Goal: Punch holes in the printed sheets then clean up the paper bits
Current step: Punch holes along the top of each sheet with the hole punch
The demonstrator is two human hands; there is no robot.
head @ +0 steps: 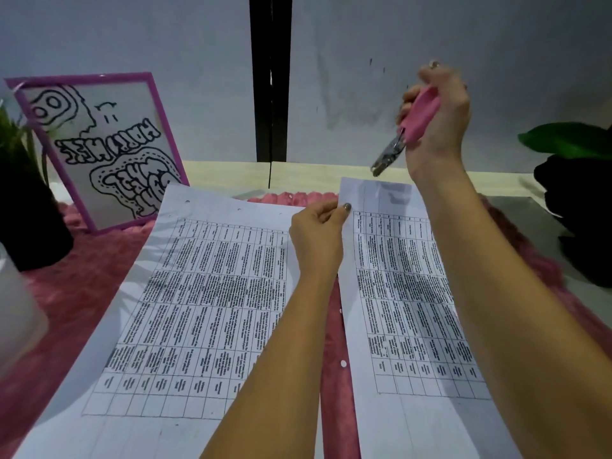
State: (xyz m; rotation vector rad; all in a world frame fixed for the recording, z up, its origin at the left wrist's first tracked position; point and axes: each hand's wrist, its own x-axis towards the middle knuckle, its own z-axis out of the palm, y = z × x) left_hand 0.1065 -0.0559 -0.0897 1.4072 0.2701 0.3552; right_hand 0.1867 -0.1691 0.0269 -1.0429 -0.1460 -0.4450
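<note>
Two printed sheets with tables lie on a pink fluffy mat (76,286). The left sheet (185,309) shows small punched holes along its far edge. My left hand (318,236) pinches the far left corner of the right sheet (407,293). My right hand (437,117) is raised above the right sheet's far edge, shut on a pink-handled hole punch (407,130) whose metal jaws point down and left. Small white paper bits (343,363) lie on the mat between the sheets.
A purple-framed drawing (99,147) leans at the back left beside a plant in a black pot (29,223). A white container (16,313) stands at the left edge. A dark object with green leaves (576,200) sits at the right. A grey wall rises behind the table.
</note>
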